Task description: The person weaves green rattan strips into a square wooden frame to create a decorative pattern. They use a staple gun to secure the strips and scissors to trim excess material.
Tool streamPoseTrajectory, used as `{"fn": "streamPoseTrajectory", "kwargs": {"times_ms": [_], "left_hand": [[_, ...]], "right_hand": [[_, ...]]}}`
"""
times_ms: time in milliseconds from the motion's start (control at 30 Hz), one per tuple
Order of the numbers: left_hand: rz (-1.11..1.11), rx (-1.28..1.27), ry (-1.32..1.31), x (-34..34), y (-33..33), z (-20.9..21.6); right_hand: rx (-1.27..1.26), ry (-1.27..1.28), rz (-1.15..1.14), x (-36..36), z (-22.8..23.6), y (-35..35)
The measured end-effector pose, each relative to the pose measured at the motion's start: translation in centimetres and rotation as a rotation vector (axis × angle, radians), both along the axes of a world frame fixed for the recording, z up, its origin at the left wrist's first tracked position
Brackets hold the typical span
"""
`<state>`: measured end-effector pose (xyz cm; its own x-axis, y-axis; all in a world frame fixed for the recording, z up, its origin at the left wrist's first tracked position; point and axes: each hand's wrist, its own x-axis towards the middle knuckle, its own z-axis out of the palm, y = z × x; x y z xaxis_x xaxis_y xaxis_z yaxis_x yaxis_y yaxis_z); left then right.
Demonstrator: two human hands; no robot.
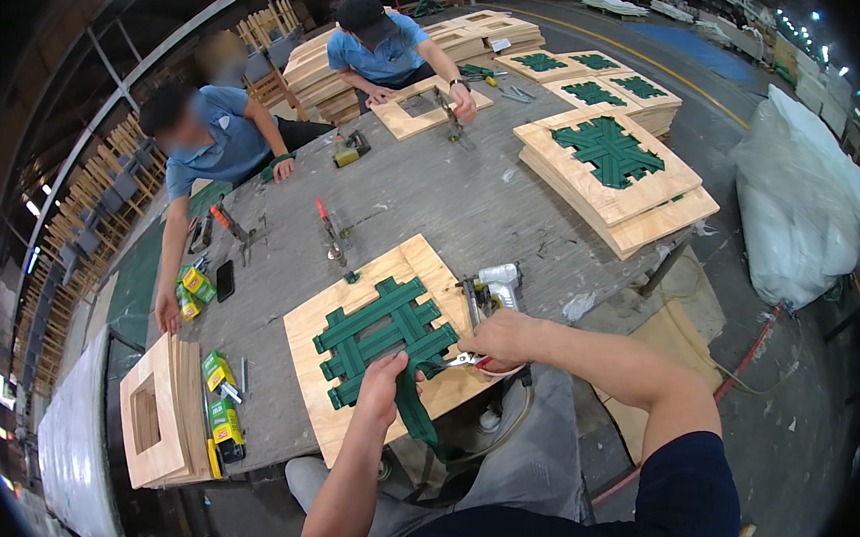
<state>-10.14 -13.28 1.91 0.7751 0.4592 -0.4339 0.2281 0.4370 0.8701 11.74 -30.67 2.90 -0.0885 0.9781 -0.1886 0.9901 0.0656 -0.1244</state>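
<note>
A wooden panel (pixel 332 312) lies tilted on the near edge of the workbench, with green webbing straps (pixel 370 339) woven across its middle. My left hand (pixel 382 390) is closed on the loose strap (pixel 412 407), whose tail hangs past the panel's near edge toward my lap. In my right hand (pixel 505 339) is what looks like a pair of red-handled scissors (pixel 461 360), their metal jaws at the strap beside my left fingers. A silver pneumatic staple gun (pixel 499 283) lies just beyond my right hand at the panel's edge.
Webbed panels are stacked at right (pixel 606 176); bare frames stand at left (pixel 156 414). Clamps (pixel 331 227), a phone (pixel 225 280) and green-yellow boxes (pixel 225 424) lie on the workbench (pixel 416 188). Two co-workers (pixel 225 134) work across it. A plastic-wrapped bundle (pixel 798 205) stands right.
</note>
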Motion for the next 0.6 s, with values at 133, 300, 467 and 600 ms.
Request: {"fn": "streamPoseTrajectory", "kwargs": {"times_ms": [133,300,467,600], "left_hand": [[-0.001,-0.02,-0.015,-0.6,0.7,0.1],[-0.029,-0.038,0.005,-0.9,0.5,-0.3],[0.021,-0.071,-0.15,-3.4,0.1,1.0],[0.19,-0.024,-0.173,-9.1,-0.8,1.7]], "right_hand": [[0.055,0.053,0.022,-0.4,0.1,-0.7],[0.056,0.04,0.02,-2.2,1.0,1.4],[0.198,0.257,-0.079,-2.5,-0.9,-0.6],[0.524,0.359,-0.762,-1.5,-2.3,-3.2]]}}
